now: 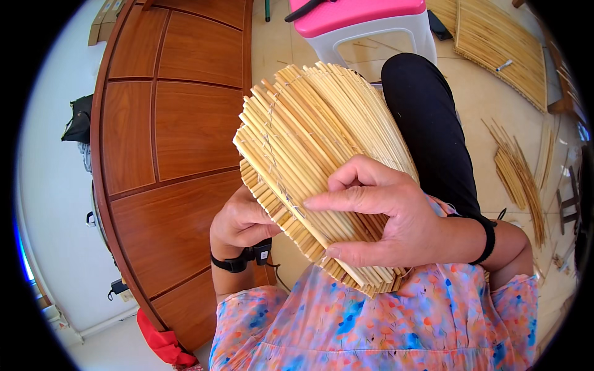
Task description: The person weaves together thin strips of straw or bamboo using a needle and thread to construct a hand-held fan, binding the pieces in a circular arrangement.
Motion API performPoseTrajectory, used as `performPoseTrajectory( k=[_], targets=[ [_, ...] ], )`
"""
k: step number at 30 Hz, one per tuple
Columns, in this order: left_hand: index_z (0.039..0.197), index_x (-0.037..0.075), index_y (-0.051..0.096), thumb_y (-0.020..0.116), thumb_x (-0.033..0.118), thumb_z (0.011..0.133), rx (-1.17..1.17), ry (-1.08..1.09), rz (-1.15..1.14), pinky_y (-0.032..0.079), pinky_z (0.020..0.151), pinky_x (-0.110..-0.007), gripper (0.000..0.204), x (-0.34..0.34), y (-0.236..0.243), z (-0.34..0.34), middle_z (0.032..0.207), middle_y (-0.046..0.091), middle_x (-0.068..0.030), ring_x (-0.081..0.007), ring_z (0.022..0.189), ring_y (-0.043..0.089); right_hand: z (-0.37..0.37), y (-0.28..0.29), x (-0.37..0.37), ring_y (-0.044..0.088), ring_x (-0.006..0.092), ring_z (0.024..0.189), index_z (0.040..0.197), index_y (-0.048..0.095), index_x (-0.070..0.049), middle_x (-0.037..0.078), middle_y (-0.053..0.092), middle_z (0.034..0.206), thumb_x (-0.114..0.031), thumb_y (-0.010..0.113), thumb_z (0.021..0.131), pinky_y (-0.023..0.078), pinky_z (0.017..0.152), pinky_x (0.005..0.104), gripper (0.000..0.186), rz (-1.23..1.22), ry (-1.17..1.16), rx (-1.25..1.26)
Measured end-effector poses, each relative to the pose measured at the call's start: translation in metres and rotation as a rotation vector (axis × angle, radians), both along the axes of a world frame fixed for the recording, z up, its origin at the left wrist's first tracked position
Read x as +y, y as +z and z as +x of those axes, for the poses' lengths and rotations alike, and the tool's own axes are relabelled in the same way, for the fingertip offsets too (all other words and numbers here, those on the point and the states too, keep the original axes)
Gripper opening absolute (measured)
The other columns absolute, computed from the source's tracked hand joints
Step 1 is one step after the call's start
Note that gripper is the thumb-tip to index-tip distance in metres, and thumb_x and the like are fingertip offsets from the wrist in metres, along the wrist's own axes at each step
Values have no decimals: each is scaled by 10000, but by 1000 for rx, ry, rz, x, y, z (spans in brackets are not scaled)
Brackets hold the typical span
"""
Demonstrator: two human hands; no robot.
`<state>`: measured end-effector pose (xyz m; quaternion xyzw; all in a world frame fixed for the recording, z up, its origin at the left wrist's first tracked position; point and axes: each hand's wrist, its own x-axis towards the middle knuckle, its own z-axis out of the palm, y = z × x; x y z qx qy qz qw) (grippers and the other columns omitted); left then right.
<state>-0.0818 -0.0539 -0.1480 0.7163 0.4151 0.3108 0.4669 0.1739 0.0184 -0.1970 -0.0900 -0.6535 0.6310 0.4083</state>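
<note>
Across my lap lies a mat of pale straw stalks (309, 133), stitched with thin thread. A second layer of stalks shows beneath its near left edge, running crosswise. My left hand (238, 219) is closed on that left edge, the thumb along the side and most fingers hidden beneath. Over the top layer rests my right hand (396, 213), its index finger stretched to the stalks near the thread line. Its thumb touches the outer stalks lower down, apart from the index finger. The other fingers are curled, and I see nothing in them.
A wooden panelled cabinet (195, 130) stands close on my left. Ahead is a pink-topped white stool (365, 21) with a dark-handled tool on it. On the floor to the right lie loose stalks (516, 167) and a larger stalk panel (501, 46) with a small white object.
</note>
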Motion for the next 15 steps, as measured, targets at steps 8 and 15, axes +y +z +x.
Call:
performPoseTrajectory(
  k=[8, 15],
  targets=[
    [933, -12, 733, 688, 37, 814, -121, 183, -7, 437, 977, -407, 137, -7, -19, -1, 1040, 708, -160, -330, 1053, 652, 2, 2, 0, 583, 203, 889, 1157, 692, -77, 72, 560, 979, -208, 810, 716, 490, 764, 294, 474, -11, 18, -9],
    [927, -37, 727, 686, 13, 801, -175, 219, 42, 443, 979, -400, 142, -1, -17, 11, 1054, 704, -178, -318, 1072, 648, 2, 1, -1, 585, 202, 893, 1148, 699, -79, 73, 569, 979, -195, 821, 689, 490, 773, 299, 489, -33, 19, 4]
  ],
)
